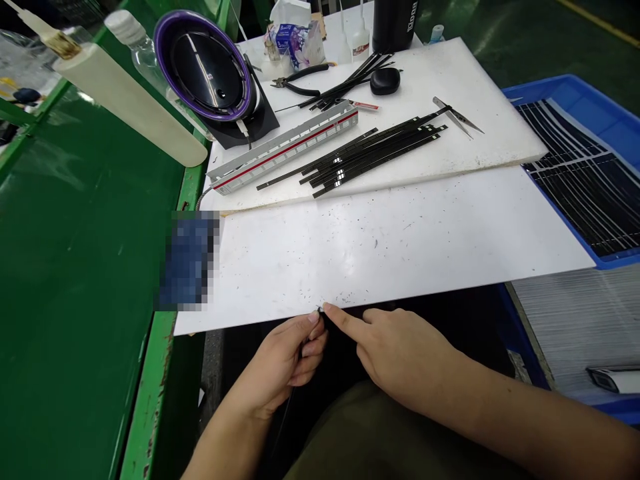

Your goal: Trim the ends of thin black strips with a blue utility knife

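At the front edge of the white board [400, 247], my left hand [293, 353] is closed in a pinch. A thin black strip [321, 310] is held in it, with only its small dark end showing above the thumb. A faint dark line runs down below that hand, seemingly the same strip. My right hand [395, 347] has its index finger stretched out, the tip touching or almost touching the strip's end. Its other fingers are curled and partly hidden, with nothing visible in them. Tiny dark scraps [345, 298] lie on the board close by.
Behind, a raised white slab [425, 160] carries black strips [370, 157], a grey slotted rail [285, 150], tweezers [457, 117], cutting pliers [300, 80] and a purple-rimmed fan [205, 67]. Right stands a blue tray [560, 85] of black strip sheets. A pixelated blue object [187, 260] lies left.
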Action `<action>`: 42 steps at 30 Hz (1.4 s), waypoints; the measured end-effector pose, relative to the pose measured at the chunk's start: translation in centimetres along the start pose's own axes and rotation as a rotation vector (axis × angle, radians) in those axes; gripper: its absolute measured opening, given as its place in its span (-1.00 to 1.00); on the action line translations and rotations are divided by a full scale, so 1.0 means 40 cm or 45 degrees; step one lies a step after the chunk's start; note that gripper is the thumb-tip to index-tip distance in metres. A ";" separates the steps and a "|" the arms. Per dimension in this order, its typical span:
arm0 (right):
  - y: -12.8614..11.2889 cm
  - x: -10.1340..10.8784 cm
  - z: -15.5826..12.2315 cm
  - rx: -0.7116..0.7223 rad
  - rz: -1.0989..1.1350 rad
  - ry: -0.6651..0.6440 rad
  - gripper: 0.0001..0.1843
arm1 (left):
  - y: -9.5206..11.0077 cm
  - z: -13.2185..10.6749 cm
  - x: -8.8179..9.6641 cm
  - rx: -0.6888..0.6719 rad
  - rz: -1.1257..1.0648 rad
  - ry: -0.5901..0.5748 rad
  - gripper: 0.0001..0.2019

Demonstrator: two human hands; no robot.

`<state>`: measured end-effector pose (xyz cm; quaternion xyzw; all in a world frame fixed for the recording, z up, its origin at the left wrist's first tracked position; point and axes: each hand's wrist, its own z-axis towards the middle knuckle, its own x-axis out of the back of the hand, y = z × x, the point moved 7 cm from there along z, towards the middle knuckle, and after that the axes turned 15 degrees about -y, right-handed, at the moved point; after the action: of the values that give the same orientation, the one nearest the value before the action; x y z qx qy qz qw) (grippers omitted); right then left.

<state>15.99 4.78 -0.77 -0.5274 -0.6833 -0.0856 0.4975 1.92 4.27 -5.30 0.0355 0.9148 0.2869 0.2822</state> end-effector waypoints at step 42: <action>-0.009 0.002 -0.003 -0.019 -0.012 -0.045 -0.23 | 0.005 -0.002 -0.001 -0.013 0.019 -0.010 -0.64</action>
<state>15.77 4.62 -0.50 -0.5292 -0.6940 -0.0836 0.4810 1.90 4.38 -5.12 0.0420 0.9119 0.2935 0.2839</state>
